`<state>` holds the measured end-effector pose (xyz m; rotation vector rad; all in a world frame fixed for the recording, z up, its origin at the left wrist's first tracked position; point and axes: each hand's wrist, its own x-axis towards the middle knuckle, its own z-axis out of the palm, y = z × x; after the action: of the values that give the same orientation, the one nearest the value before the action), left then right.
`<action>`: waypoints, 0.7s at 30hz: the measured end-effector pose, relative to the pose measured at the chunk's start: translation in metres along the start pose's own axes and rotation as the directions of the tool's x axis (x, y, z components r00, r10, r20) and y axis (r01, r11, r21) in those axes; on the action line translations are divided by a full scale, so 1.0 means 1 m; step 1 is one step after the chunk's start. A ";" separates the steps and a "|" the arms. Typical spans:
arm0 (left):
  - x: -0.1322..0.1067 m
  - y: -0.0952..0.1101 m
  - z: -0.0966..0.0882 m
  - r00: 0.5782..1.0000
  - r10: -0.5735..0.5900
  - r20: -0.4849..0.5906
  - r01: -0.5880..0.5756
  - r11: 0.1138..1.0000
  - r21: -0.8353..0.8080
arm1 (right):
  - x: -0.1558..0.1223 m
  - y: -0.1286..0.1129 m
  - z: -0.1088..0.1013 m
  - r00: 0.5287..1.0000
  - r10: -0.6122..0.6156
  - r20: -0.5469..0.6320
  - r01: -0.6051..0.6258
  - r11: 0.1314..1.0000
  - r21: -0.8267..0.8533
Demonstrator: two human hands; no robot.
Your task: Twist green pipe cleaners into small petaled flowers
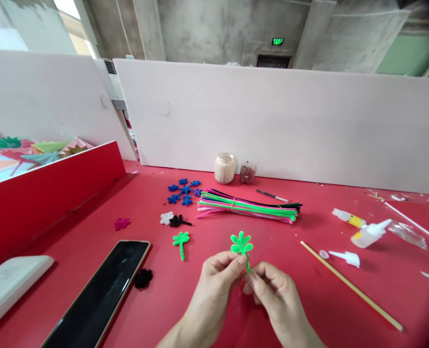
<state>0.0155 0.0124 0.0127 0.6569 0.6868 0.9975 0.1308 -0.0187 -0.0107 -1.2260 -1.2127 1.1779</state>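
Observation:
A green pipe-cleaner flower (241, 243) with looped petals and a short twisted stem is held upright above the red table. My left hand (219, 278) pinches it just under the petals. Lower down, my right hand (272, 290) has the stem's end between thumb and fingers, which hide the tip. To the left lies a second green flower (181, 244) with a stem. Beyond it are a white flower (167, 218) and a black flower (176, 221) side by side. A bundle of colored pipe cleaners (248, 207) rests past my hands.
A phone (101, 290) and white power bank (14, 285) lie left, near a black flower (143, 279) and magenta flower (122, 223). Behind are a blue snowflake shape (184, 191) and two jars (225, 168). Right are a wooden stick (352, 286) and glue bottles (370, 234).

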 end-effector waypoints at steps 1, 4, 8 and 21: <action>0.000 0.000 -0.001 1.000 -0.001 -0.001 0.001 1.000 0.009 | 0.000 0.000 0.000 1.000 0.001 0.010 -0.001 1.000 -0.008; 0.001 -0.001 -0.002 1.000 0.007 -0.026 -0.006 0.999 0.036 | 0.000 -0.002 0.000 1.000 0.019 -0.011 -0.019 1.000 0.009; -0.001 -0.001 -0.003 1.000 -0.007 0.015 0.005 0.995 0.099 | 0.003 -0.007 -0.004 0.989 0.007 -0.145 0.011 0.992 0.123; 0.000 -0.007 0.000 0.992 -0.073 0.107 0.027 0.923 0.383 | 0.007 -0.005 -0.012 0.997 -0.044 -0.069 0.057 0.977 0.203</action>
<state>0.0197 0.0097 0.0074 1.0267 0.7956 0.7739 0.1429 -0.0121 -0.0057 -1.0645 -1.0413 1.1852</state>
